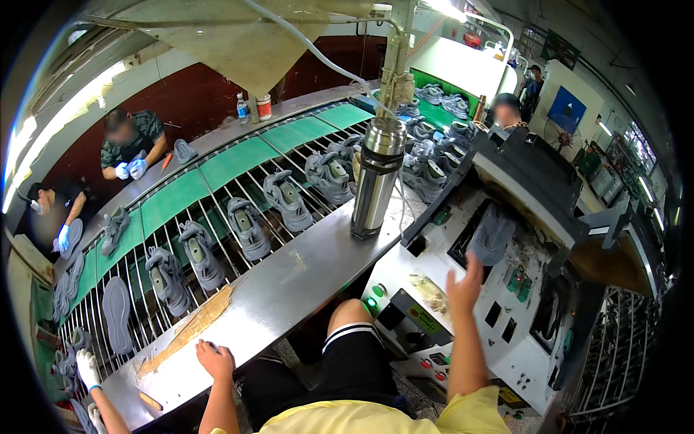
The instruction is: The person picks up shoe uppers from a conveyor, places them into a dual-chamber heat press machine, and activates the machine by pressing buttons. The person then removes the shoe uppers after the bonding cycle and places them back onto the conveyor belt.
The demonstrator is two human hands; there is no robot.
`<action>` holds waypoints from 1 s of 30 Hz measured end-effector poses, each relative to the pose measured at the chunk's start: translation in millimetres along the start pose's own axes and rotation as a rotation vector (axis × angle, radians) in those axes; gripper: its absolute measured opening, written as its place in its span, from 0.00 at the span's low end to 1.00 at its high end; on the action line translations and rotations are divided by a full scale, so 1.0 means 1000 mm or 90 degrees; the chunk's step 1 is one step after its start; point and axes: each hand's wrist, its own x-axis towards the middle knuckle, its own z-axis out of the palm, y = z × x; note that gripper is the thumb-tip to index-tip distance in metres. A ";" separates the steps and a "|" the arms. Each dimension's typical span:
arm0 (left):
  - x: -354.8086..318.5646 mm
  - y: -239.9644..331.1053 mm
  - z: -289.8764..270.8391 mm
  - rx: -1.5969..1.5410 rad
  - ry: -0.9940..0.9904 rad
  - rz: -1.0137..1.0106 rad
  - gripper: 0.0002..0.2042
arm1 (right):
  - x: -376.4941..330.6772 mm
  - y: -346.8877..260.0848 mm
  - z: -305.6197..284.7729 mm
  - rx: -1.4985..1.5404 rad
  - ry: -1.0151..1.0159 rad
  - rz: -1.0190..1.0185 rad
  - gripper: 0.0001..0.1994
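Grey sole: grey rubber shoe sole (491,233) sits tread-up in the dark recess of the white press machine (434,289), up and slightly right of the right hand; its long axis runs from lower left to upper right, tilted.
Nearer hand: right hand (465,283) is near the sole, not touching it; left hand is well apart, across the person's body.
Right hand pose: forearm rises steeply from the lower edge, palm toward the machine, fingers spread and loose, holding nothing.
Left hand pose: left hand (215,359) rests on the near edge of the long steel bench (303,275), fingers curled down onto the metal, gripping nothing that shows.
Bench items: tall steel vacuum flask (377,177) stands upright at the bench's far end, just left of the machine; a patch of brown tape or glue residue (191,325) lies on the steel near the left hand.
Machine panel: green lit button (371,301) below and left of the right hand; red buttons lower down.
Conveyor: wire-rod belt with green panels (238,163) carries grey shoes on lasts (288,199), beyond the bench.
Others: a white-gloved hand (88,367) at lower left; two seated people across the belt with blue gloves (134,168).
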 end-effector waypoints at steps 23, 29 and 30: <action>-0.001 -0.006 -0.010 -0.049 0.050 -0.032 0.15 | 0.103 0.144 0.028 -0.292 0.312 0.171 0.37; -0.004 0.012 -0.008 -0.129 0.026 -0.010 0.16 | 0.033 0.020 -0.037 0.389 0.211 0.335 0.34; -0.008 0.013 -0.004 -0.300 -0.098 -0.019 0.16 | 0.023 0.006 -0.039 0.521 0.184 0.400 0.33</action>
